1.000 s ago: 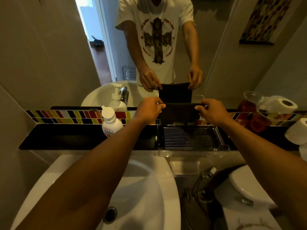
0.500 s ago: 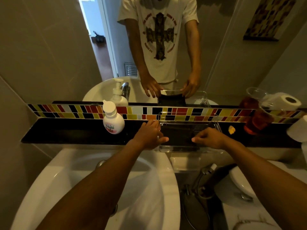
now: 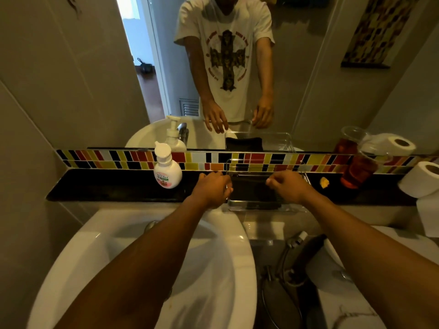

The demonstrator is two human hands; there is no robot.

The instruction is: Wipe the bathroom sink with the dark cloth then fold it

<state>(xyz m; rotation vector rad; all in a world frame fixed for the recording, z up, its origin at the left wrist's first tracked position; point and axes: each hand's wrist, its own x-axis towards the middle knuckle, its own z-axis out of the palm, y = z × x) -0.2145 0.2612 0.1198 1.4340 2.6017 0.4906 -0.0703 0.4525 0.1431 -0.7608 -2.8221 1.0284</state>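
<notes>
The dark cloth (image 3: 252, 194) lies folded flat inside a clear plastic tray (image 3: 261, 208) on the black ledge behind the white sink (image 3: 240, 257). My left hand (image 3: 212, 189) hovers at the tray's left edge with its fingers loosely apart and nothing in them. My right hand (image 3: 288, 186) hangs over the tray's right side, fingers loosely curled, just above the cloth and not gripping it. The mirror shows both hands lifted off the cloth.
A white soap pump bottle (image 3: 166, 172) stands on the ledge (image 3: 107, 186) left of my left hand. To the right are a small yellow object (image 3: 324, 182), a red cup (image 3: 358, 168) and toilet paper rolls (image 3: 421, 180). A spray hose (image 3: 294, 243) and toilet (image 3: 356, 271) are lower right.
Both hands lowered the folded cloth from in front of the mirror into the clear tray, let go of it, and now hover just above it.
</notes>
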